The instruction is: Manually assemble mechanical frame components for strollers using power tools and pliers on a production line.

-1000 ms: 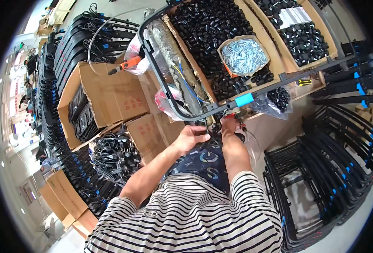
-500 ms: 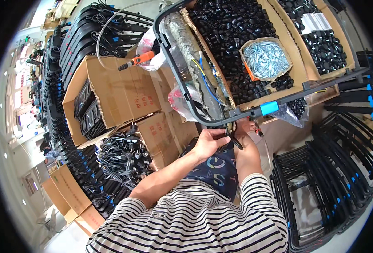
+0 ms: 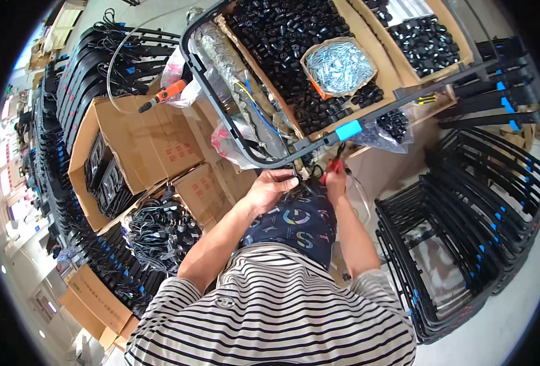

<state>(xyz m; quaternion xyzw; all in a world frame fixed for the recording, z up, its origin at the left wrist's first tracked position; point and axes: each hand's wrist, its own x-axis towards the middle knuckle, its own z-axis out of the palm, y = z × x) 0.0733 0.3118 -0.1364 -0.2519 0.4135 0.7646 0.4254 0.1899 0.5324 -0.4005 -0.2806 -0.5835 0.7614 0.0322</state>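
My left hand [image 3: 272, 190] is closed just below the near edge of a black tubular frame [image 3: 270, 163], thumb and fingers pinching a black cable [image 3: 306, 184]. The cable hangs in front of my dark printed clothing. Close by on the right, my right hand [image 3: 337, 180] is wrapped around a red-handled tool [image 3: 334, 167], perhaps pliers; its working end is too small to make out. The frame, with a blue sleeve [image 3: 348, 130] on its near bar, rests across the boxes of parts. Blue and yellow wires [image 3: 257, 110] lie inside its left end.
Cartons of black plastic caps [image 3: 288, 43] stand ahead, one holding a tub of screws [image 3: 340, 67]. An orange driver [image 3: 166, 94] hangs at left on a hose. Bundled cables [image 3: 160, 232] and a cardboard box [image 3: 148, 134] sit left. Stacked black frames [image 3: 465, 226] stand right.
The view has shifted, so the frame and boxes appear farther left. My right hand has come out from behind the frame's bar, and the red-handled tool now shows in it.
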